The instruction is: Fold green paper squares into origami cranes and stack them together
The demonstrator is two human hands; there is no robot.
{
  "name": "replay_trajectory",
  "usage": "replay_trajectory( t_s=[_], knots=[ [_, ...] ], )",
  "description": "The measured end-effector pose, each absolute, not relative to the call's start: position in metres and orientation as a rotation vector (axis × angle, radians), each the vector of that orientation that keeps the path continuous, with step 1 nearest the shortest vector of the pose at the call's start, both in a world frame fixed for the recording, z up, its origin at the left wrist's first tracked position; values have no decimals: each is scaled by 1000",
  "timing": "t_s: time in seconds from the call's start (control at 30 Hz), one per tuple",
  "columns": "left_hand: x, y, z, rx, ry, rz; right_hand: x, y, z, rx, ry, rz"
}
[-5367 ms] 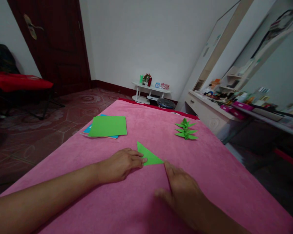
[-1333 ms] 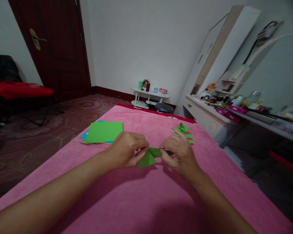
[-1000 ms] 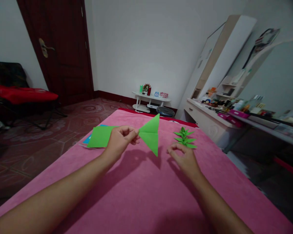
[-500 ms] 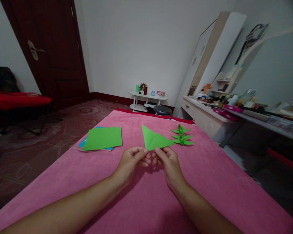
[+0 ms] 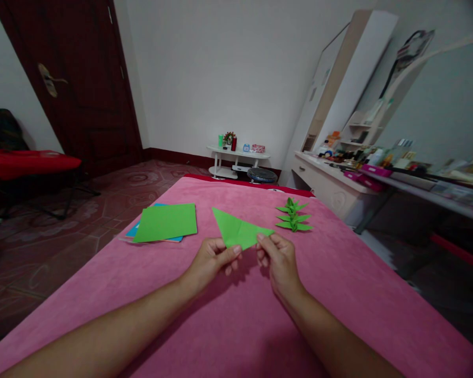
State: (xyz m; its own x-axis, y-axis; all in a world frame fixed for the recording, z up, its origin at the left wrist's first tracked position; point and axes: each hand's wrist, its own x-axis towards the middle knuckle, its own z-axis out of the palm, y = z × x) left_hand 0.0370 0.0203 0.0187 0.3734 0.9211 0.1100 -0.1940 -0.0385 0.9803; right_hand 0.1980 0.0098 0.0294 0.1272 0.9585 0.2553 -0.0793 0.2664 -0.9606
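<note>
Both my hands hold a green paper triangle [image 5: 236, 231] just above the pink cloth [image 5: 228, 315]. My left hand [image 5: 213, 258] pinches its near left edge, fingers curled. My right hand [image 5: 278, 257] pinches its near right corner between thumb and forefinger. The paper shows a crease down its middle and tilts away from me. A flat stack of square sheets [image 5: 166, 223], green on top with blue beneath, lies to the left of my hands. Folded green paper pieces [image 5: 294, 216] sit in a small pile to the right, beyond my right hand.
The pink cloth covers a table whose far edge shows red trim. A dark door [image 5: 67, 84] and a red-cushioned chair [image 5: 27, 163] are at the left. A low white stand [image 5: 236, 157] stands by the far wall. A cluttered dresser [image 5: 339, 173] runs along the right.
The triangle was pressed flat on the cloth, then lifted and unfolded in my left hand alone. Now both hands pinch it, and it has opened wider and tipped left since half a second ago.
</note>
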Motion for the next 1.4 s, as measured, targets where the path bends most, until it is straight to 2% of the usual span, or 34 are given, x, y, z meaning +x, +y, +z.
replay_trajectory(
  t_s=[0.2, 0.37, 0.53, 1.07, 1.4],
  knots=[
    [19, 36, 19, 1536, 626, 815, 223, 24, 40, -828, -909, 989],
    [13, 39, 15, 1556, 449, 592, 222, 13, 57, -911, -1215, 1336],
    [15, 38, 16, 1652, 357, 558, 209, -1, 65, -882, -1379, 1449],
    [17, 31, 19, 1739, 428, 388, 204, -10, 72, -925, -1573, 1375],
    [16, 28, 25, 1761, 426, 357, 209, -6, 66, -931, -1516, 1628]
  ],
)
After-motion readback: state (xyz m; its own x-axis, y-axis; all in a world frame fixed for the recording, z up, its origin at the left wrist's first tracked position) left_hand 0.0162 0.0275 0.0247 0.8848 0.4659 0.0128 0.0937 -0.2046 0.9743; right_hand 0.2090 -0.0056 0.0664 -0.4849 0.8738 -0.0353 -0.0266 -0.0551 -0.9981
